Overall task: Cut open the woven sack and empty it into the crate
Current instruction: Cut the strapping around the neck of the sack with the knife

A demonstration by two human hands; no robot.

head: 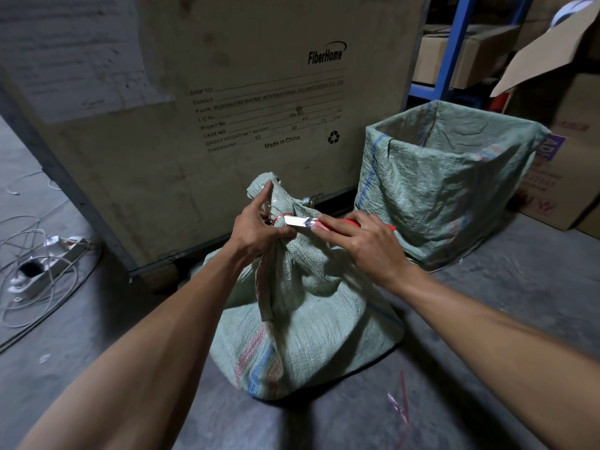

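A pale green woven sack [302, 323] stands on the concrete floor, its neck bunched and tied with a thin red string [278, 218]. My left hand [256, 227] grips the bunched neck just below the string, index finger pointing up along the top. My right hand [360, 243] holds a red-handled utility knife [308, 223]; its blade tip touches the red string. To the right stands a square crate [454, 186] lined with green woven sacking, open at the top, its inside mostly hidden.
A large FiberHome shipping box [227, 92] stands right behind the sack. Power strips and tangled white cables [42, 271] lie on the floor at left. Cardboard boxes [558, 177] and a blue rack [454, 50] fill the right. Red string scraps [401, 404] lie near my right arm.
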